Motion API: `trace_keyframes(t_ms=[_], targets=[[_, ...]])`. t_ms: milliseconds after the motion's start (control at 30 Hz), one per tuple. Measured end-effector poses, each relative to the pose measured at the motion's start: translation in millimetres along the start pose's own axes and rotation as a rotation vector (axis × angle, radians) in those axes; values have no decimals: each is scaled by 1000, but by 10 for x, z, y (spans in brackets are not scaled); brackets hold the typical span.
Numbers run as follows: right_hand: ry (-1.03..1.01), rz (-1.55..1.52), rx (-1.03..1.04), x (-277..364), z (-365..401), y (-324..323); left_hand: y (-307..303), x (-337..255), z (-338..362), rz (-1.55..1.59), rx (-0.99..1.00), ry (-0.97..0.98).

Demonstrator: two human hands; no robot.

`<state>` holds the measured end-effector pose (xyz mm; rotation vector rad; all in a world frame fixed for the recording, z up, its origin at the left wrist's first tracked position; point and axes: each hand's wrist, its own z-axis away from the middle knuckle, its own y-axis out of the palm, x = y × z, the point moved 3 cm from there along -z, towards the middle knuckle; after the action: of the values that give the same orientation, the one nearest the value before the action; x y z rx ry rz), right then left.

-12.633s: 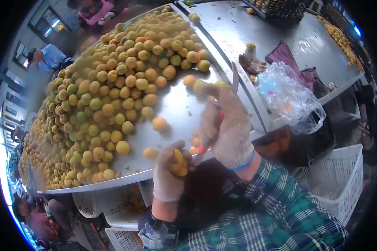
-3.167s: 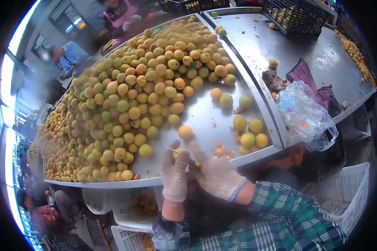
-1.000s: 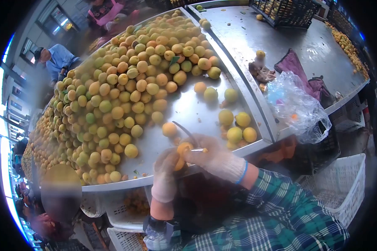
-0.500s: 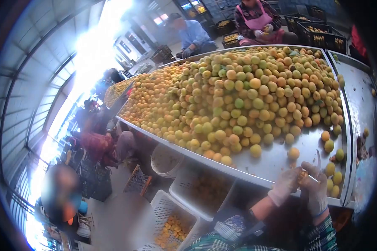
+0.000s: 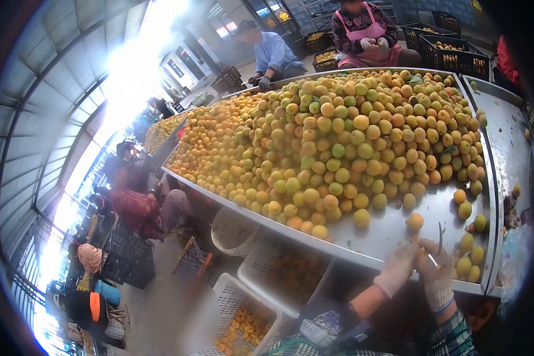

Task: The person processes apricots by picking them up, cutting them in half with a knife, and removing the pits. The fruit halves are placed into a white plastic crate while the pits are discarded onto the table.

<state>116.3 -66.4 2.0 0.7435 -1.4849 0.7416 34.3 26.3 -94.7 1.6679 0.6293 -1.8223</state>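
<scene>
A metal table [image 5: 371, 237] holds a large heap of yellow-orange apricots [image 5: 344, 136], some tinged green. Over its near edge, my gloved left hand [image 5: 399, 266] is closed on an apricot, mostly hidden by the fingers. Close against it, my gloved right hand [image 5: 438, 277] grips a small knife [image 5: 440, 236] whose thin curved blade points upward. A short bright metal part shows between the right fingers. Just beyond my hands lies one loose apricot [image 5: 415, 222]; several others rest to the right, along the table's raised side.
Below the table's front edge stand a white perforated crate [image 5: 272, 305] with orange apricot halves, another white bin [image 5: 243, 274] and a white bucket [image 5: 234, 246]. Across the table sit a person in a pink apron [image 5: 371, 32] and one in blue [image 5: 275, 50]. Black crates [image 5: 457, 59] stand behind.
Both hands have drawn closer together and shifted slightly; the orange flesh between them shows less. Across the table, the person in blue has reached a gloved hand to the table edge.
</scene>
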Motion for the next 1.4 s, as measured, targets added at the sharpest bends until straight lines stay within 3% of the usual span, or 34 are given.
trace_keyframes(t_ms=[67, 133, 167, 233, 267, 333, 367, 433, 467, 533, 567, 633, 667, 733, 833, 900, 1033, 1133, 1200, 1367, 1400], targets=[[-7, 51, -21, -17, 5, -32, 31, -121, 31, -40, -15, 25], [-28, -24, -73, -86, 7, -73, 97, -407, 137, -970, -104, 555], [-26, -22, -78, -106, 7, -80, 144, -450, 155, -967, -100, 556], [-128, 69, -119, -108, 11, -92, 162, -350, 138, -135, 8, -7], [-128, 69, -122, -109, 17, -87, 166, -285, 131, -135, 11, -7], [-122, -47, -243, -96, 40, -101, 151, -286, 145, -93, -58, 426], [-122, -46, -243, -72, 36, -99, 155, -286, 161, -92, -57, 427], [37, -348, -258, -65, 3, -113, 180, -267, 193, 134, 43, 273], [91, -344, -266, -70, 0, -121, 170, -257, 169, 136, 44, 272], [53, -346, -268, -224, -32, -140, 183, -335, 104, -383, 92, 604], [14, -349, -267, -272, -43, -147, 200, -531, 121, -382, 92, 603], [54, -317, -265, -150, -35, -144, 230, -816, 195, -168, 139, -200], [93, -286, -263, -106, -36, -143, 228, -719, 182, -167, 139, -200], [127, -321, -254, -104, -44, -141, 211, -663, 156, 28, 102, 4], [219, -381, -240, -60, -55, -132, 179, -884, 203, -159, 118, -149], [277, -406, -234, -60, -37, -122, 193, -740, 164, -200, 107, -62], [94, -246, -281, -55, -2, -88, 187, -738, 150, -465, 5, 108], [23, -171, -285, -120, -12, -99, 181, -853, 186, -578, -45, 51], [22, -152, -263, -168, -38, -182, 176, -824, 203, -536, -50, 59], [315, -170, -270, -213, -133, -275, 71, -715, 160, -401, -13, 81], [313, -170, -268, -213, -136, -255, 36, -724, 160, -205, -22, 79]])
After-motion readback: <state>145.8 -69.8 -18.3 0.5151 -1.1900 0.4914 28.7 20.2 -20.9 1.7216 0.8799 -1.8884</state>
